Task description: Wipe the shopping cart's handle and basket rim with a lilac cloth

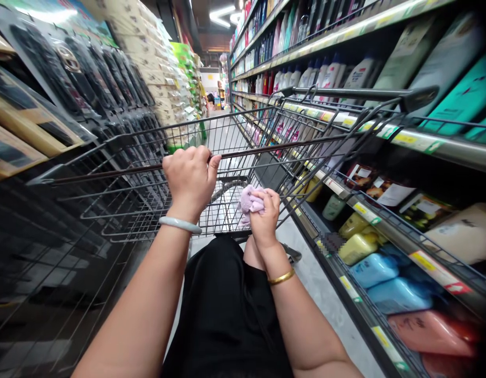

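Note:
My left hand (pixel 190 179) is wrapped around a rail (pixel 132 169) that runs across the near side of the wire shopping cart (pixel 227 126). A pale bangle sits on that wrist. Lower and to the right, my right hand (pixel 265 212) grips a crumpled lilac cloth (pixel 250 200), part of which sticks out past the fingers. A gold bracelet is on the right wrist. The cloth is in front of the cart's mesh; whether it touches the wires I cannot tell.
Shelves of bottles (pixel 331 73) line the right, with larger bottles (pixel 400 294) low down and a second cart handle (pixel 345 93) close to them. Packaged goods on hooks (pixel 89 79) and stacked packs (pixel 144 68) stand left. The aisle floor (pixel 221 118) runs ahead between them.

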`<state>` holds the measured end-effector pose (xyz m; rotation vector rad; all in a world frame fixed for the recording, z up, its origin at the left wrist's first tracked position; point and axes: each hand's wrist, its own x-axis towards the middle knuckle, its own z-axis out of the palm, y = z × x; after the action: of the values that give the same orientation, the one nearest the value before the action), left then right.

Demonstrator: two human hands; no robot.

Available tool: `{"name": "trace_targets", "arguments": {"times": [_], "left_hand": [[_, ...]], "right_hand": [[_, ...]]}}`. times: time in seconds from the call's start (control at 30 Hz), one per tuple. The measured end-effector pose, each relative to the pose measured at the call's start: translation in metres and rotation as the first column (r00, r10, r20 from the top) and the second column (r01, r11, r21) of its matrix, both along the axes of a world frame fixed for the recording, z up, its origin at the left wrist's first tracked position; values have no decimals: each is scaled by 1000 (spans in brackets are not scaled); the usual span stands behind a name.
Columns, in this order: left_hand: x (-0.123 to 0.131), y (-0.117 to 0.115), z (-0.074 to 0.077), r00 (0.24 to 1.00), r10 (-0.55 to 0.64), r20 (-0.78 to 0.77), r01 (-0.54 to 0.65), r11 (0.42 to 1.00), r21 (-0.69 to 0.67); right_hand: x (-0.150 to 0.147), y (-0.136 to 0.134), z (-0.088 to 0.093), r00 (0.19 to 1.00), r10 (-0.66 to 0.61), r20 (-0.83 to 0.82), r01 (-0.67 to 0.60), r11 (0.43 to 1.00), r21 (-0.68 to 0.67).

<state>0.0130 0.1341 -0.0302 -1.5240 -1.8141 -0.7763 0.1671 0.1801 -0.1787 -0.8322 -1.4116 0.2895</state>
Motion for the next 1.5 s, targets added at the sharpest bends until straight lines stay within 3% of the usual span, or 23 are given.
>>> {"name": "trace_targets", "arguments": {"times": [0.2, 0.47, 0.7, 0.93, 1.17, 1.4, 1.5], "left_hand": [[0, -1, 0, 1000, 4, -18, -4, 1000, 13], [1, -2, 1, 1000, 2, -19, -2, 1000, 10], [1, -2, 2, 1000, -3, 16, 4, 1000, -6], [1, -2, 2, 1000, -4, 1, 4, 1000, -6], [1, -2, 1, 1000, 0, 7, 0, 1000, 3], [1, -2, 2, 1000, -11, 18, 11, 1000, -7], [1, -2, 2, 1000, -14, 27, 15, 1000, -7]], "right_hand": [[-17, -16, -4, 993, 25, 112, -22, 999, -23], [2, 1, 2, 1000, 0, 6, 0, 1000, 9], [-13, -14, -2, 987, 12, 163, -13, 1000, 6], [2, -1, 1, 1000, -15, 13, 15, 1000, -1], [-14, -17, 0, 989, 54, 134, -55, 998, 6], [0, -4, 3, 998, -34, -49, 34, 999, 0], [-5, -7, 1, 1000, 11, 6, -11, 1000, -29]]}}
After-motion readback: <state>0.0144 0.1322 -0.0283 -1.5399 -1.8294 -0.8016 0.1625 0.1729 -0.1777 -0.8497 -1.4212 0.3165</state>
